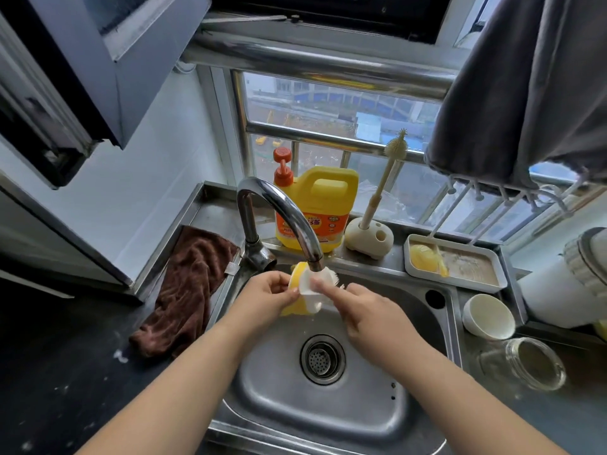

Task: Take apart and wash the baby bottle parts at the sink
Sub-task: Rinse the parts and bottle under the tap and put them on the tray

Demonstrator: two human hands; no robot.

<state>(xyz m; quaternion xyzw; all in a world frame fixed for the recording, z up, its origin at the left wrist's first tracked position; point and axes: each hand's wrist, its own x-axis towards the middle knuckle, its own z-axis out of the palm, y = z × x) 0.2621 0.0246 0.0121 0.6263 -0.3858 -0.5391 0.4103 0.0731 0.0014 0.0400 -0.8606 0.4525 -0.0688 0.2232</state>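
A yellow-and-white plastic baby bottle part point(303, 292) sits under the curved steel tap point(282, 211), above the steel sink point(377, 405). The left hand point(267, 295) pinches it with curled fingers; the right hand point(364, 310) grips a bristled brush against it. Behind, the yellow detergent jug's point(323, 205) orange label is unreadable.

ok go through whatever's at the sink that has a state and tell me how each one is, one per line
left hand: gripping the bottle part
right hand: holding the part from the other side
bottle part: yellow and white, held right under the spout
tap: spout over the basin, flow too faint to tell
sink: drain strainer in place
brown cloth: crumpled on the counter edge
bottle brush: upright in its holder
glass jar: on its side
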